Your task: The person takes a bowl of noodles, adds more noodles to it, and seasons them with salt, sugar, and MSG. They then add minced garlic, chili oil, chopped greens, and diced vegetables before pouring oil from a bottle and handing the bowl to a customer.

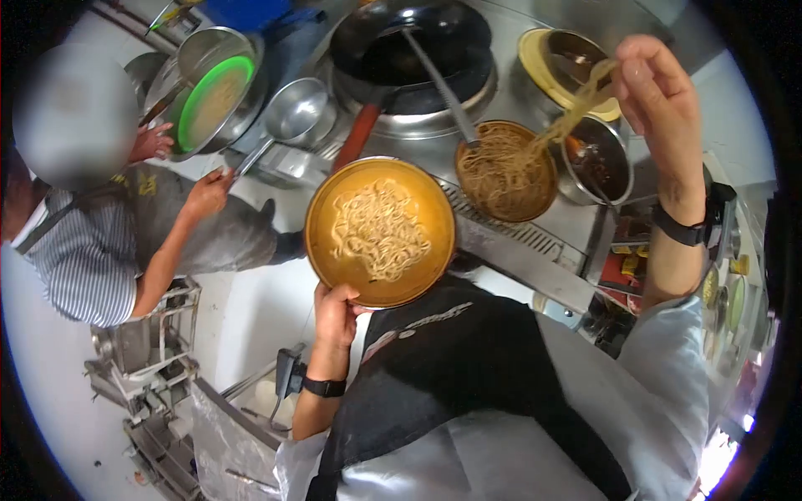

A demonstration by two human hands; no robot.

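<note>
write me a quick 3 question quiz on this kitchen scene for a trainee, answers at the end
1. True or false: the left hand holds a yellow bowl with noodles in it.
2. What does the right hand lift? a) a ladle b) noodle strands c) a pot lid
3. Fill in: the round rim beside the co-worker's hand is ____.

Key: 1 true; 2 b; 3 green.

counts by kind: brown bowls [380, 292], two, each with one serving of noodles [383, 227]; metal pots [622, 188] at right, two; saucepan [299, 113], one; red handle [357, 138], one; black wrist straps [324, 387], two; wearer's hands [660, 96], two; co-worker [92, 242], one, with two hands [206, 196] visible.
</note>
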